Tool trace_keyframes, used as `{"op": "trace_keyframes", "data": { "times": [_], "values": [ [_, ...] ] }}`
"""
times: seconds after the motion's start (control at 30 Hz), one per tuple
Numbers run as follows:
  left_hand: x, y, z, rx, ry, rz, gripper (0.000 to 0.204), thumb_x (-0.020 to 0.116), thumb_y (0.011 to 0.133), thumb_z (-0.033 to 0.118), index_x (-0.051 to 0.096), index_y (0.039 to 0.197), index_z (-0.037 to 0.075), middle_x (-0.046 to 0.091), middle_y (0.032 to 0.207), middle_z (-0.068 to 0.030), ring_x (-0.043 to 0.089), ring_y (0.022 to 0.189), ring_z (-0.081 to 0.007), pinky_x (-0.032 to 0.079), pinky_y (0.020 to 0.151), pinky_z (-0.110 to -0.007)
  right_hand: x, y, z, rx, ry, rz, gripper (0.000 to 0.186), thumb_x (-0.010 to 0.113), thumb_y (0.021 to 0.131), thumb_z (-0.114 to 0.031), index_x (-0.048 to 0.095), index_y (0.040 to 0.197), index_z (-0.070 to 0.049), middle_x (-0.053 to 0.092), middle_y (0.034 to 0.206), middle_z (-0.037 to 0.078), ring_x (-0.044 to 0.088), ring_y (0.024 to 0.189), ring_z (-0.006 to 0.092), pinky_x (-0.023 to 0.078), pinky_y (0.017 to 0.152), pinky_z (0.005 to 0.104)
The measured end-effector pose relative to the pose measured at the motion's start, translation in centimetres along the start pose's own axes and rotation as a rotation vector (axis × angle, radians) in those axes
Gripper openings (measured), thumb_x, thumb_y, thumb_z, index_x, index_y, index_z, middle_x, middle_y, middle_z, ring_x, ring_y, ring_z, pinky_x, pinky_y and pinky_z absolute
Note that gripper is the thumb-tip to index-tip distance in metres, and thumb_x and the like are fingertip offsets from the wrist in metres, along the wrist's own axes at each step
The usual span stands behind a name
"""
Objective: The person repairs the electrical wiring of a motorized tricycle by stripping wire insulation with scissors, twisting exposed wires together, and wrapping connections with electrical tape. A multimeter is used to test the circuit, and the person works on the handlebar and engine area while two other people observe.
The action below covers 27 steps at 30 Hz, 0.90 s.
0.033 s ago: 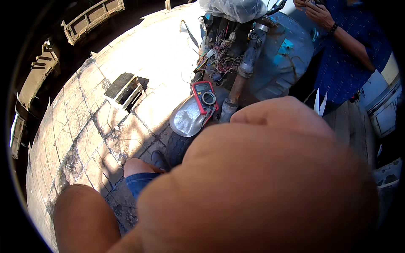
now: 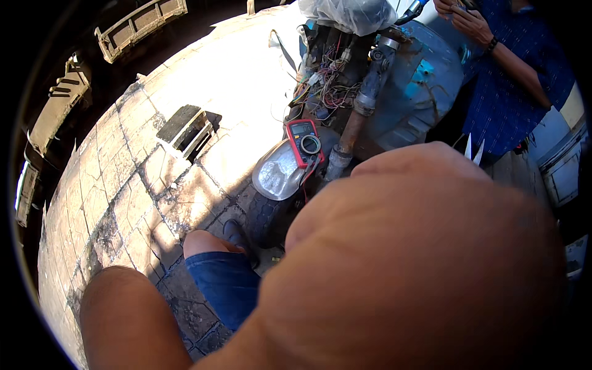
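A large, blurred hand, by its wrist at the lower edge my left hand (image 2: 407, 259), fills the lower right close up. Its back faces me and hides its fingers, so I cannot see what it holds, if anything. I cannot make out my right hand. Just beyond the hand, a red and grey multimeter (image 2: 303, 143) with a round dial and a red lead lies on a shiny rounded fender (image 2: 275, 176) above a black tyre (image 2: 264, 216). Behind it are tangled coloured wires (image 2: 338, 83) and a rusty fork tube (image 2: 353, 132). Two pale pointed blades (image 2: 473, 150), like open scissors, show past the hand.
A person in a dark blue shirt (image 2: 524, 68) stands at the upper right, hands together. A clear plastic bag (image 2: 354, 15) covers the top of the vehicle. A small low stool (image 2: 187, 132) stands on the sunlit paving (image 2: 105, 203). My knee in blue shorts (image 2: 225, 283) is below.
The view has shifted slightly, so the vehicle and multimeter sit a little further right. The large hand has moved right, baring more of the blue shorts and covering more of the blades.
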State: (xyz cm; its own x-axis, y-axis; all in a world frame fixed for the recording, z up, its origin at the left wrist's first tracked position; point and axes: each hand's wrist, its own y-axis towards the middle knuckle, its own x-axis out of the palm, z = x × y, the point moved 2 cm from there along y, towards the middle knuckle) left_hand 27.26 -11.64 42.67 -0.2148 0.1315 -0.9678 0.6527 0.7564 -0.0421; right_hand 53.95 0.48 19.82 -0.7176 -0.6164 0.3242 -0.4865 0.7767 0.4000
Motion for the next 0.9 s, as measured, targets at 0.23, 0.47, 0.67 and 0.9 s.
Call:
{"op": "trace_keyframes", "data": {
  "times": [0.23, 0.47, 0.67, 0.9],
  "values": [
    [6.9, -1.1, -3.6, -0.091, -0.249, -0.06, 0.05, 0.074, 0.087, 0.02, 0.063, 0.134, 0.01, 0.068, 0.106, -0.0101, 0.071, 0.099, -0.0287, 0.058, 0.071, -0.04, 2.0, -0.4, 3.1, 0.032, -0.256, 0.086, 0.085, 0.043, 0.098, -0.076, 0.059, 0.128, 0.002, 0.065, 0.101, 0.011, 0.062, 0.091, 0.0182, 0.049, 0.084, 0.0331],
    [18.1, -0.9, -5.9, -0.265, -0.576, -0.055, 0.06, 0.085, 0.08, 0.024, 0.064, 0.133, 0.008, 0.071, 0.116, -0.012, 0.072, 0.099, -0.0317, 0.057, 0.079, -0.041, 1.6, 1.9, 6.8, 0.175, -0.311, 0.152, 0.044, 0.053, 0.107, -0.042, 0.064, 0.108, 0.001, 0.061, 0.078, 0.006, 0.057, 0.064, 0.0116, 0.049, 0.061, 0.0253],
    [21.5, 2.3, -6.7, -0.507, -0.977, 0.235, 0.038, 0.081, 0.084, 0.009, 0.069, 0.12, 0.003, 0.072, 0.105, -0.0102, 0.071, 0.089, -0.0218, 0.056, 0.075, -0.034, 1.4, 8.7, 9.1, -0.046, -0.044, 0.18, 0.056, 0.055, 0.104, -0.055, 0.061, 0.11, 0.0, 0.059, 0.082, 0.006, 0.056, 0.069, 0.0109, 0.047, 0.063, 0.0254],
    [24.7, 9.0, -10.3, -0.816, -1.183, 0.441, 0.027, 0.074, 0.093, 0.005, 0.068, 0.118, -0.001, 0.073, 0.107, -0.0068, 0.063, 0.084, -0.0102, 0.051, 0.074, -0.027, -1.2, 12.9, 12.8, -0.057, -0.016, 0.009, 0.067, 0.061, 0.097, -0.065, 0.06, 0.112, 0.001, 0.058, 0.084, 0.005, 0.054, 0.074, 0.0102, 0.045, 0.066, 0.0257]
  ]
}}
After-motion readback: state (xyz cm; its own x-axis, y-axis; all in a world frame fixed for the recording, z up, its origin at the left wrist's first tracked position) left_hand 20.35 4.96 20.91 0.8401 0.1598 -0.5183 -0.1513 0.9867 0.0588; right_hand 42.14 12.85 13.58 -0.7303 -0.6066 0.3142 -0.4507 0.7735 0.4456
